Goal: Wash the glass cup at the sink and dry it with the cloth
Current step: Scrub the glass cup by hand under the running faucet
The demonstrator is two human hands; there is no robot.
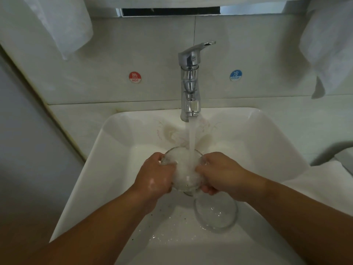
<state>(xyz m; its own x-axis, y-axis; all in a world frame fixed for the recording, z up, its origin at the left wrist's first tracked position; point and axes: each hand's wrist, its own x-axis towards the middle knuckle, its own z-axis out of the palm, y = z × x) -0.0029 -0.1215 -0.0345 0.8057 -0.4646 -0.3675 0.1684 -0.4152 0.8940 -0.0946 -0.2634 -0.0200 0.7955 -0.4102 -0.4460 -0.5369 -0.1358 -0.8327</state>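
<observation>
A clear glass cup [182, 167] is held over the white sink [267, 142], its mouth tipped toward the chrome tap [190, 83]. Running water [191, 138] pours into it and it is full of froth. My left hand [154, 176] grips the cup's left side, with soap foam on its back. My right hand [223, 173] grips the right side, thumb over the rim. A white cloth [328, 44] hangs at the upper right.
A second clear glass [215, 213] lies in the sink basin below my right wrist. Another white cloth [63, 23] hangs at the upper left. Hot [135, 77] and cold [236, 75] stickers flank the tap. A counter edge [328, 175] lies right of the sink.
</observation>
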